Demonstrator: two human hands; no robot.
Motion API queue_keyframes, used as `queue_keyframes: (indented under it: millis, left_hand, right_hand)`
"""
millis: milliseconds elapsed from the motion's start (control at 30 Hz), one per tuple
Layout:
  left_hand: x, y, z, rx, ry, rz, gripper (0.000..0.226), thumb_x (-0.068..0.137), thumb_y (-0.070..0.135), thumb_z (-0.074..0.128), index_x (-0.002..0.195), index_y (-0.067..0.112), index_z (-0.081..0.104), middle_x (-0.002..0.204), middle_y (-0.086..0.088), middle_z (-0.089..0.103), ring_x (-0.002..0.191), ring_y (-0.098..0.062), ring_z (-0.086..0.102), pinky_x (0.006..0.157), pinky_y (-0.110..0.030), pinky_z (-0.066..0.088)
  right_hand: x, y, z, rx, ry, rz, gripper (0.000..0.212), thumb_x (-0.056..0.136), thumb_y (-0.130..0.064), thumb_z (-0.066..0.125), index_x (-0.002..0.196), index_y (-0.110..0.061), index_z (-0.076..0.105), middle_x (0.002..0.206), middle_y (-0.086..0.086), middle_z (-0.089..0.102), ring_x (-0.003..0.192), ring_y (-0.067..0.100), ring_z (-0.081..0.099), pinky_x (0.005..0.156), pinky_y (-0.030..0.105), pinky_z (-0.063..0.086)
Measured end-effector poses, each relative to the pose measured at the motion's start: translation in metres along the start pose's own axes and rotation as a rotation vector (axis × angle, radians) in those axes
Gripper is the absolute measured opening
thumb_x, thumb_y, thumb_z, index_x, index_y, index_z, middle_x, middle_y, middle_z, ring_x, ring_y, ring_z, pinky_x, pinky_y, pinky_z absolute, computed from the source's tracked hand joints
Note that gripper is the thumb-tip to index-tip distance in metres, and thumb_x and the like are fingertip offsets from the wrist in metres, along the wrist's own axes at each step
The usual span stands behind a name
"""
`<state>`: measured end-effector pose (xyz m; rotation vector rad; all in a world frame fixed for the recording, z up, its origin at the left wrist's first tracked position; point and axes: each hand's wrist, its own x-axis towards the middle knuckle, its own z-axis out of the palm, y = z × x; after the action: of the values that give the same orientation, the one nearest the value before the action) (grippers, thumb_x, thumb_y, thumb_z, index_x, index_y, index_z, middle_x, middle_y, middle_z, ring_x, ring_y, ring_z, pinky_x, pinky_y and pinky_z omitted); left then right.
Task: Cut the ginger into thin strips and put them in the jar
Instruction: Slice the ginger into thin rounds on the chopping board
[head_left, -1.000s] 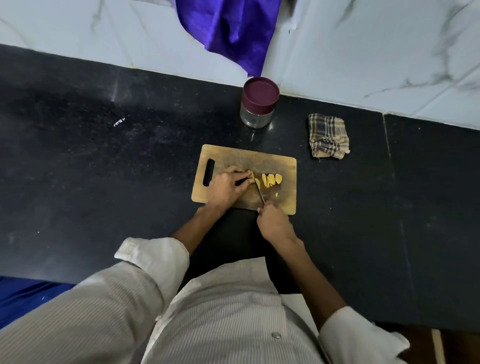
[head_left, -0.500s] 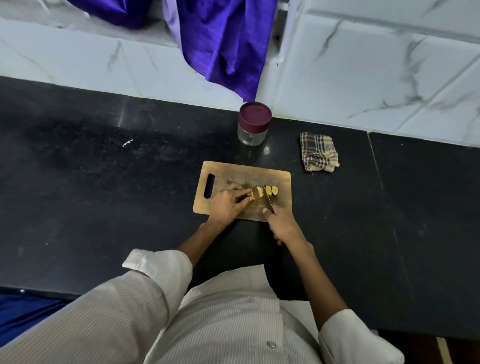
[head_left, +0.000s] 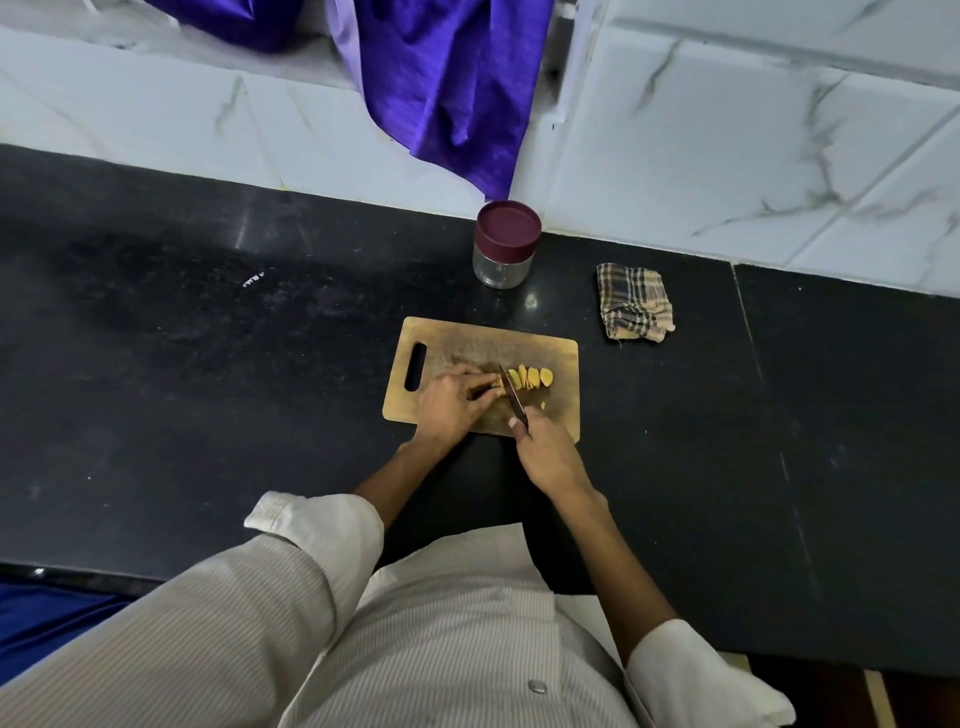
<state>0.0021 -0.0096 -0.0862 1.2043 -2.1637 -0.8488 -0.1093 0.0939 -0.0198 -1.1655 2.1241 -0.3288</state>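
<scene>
Knife (head_left: 511, 391): your right hand (head_left: 549, 453) grips the handle; blade has moved back left vs 0.5 s ago, now against the uncut ginger (head_left: 497, 383) pinned by your left hand (head_left: 451, 402) on the board (head_left: 563, 364); slices (head_left: 531, 376) lie right of it; jar (head_left: 505, 244) capped, so strips come later.

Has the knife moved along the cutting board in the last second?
Yes. The knife shifted a little toward the board's handle slot, leaving more cut ginger slices behind it.

checked cloth (head_left: 635, 310) on black counter (head_left: 208, 389), purple fabric (head_left: 447, 88) hanging
</scene>
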Motion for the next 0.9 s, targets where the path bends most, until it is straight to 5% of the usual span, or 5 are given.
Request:
queue_keyframes:
  millis: [900]
  left_hand:
    - [-0.004, 0.003, 0.002, -0.004, -0.015, -0.027, 0.029, 0.087, 0.029, 0.068, 0.113, 0.015, 0.071, 0.105, 0.002, 0.066, 0.081, -0.015, 0.062, 0.067, -0.037, 0.053]
  right_hand:
    - [-0.003, -0.010, 0.016, -0.155, 0.099, 0.001, 0.025, 0.107, -0.025, 0.036, 0.120, -0.008, 0.047, 0.108, 0.017, 0.065, 0.104, 0.034, 0.061, 0.079, 0.044, 0.047]
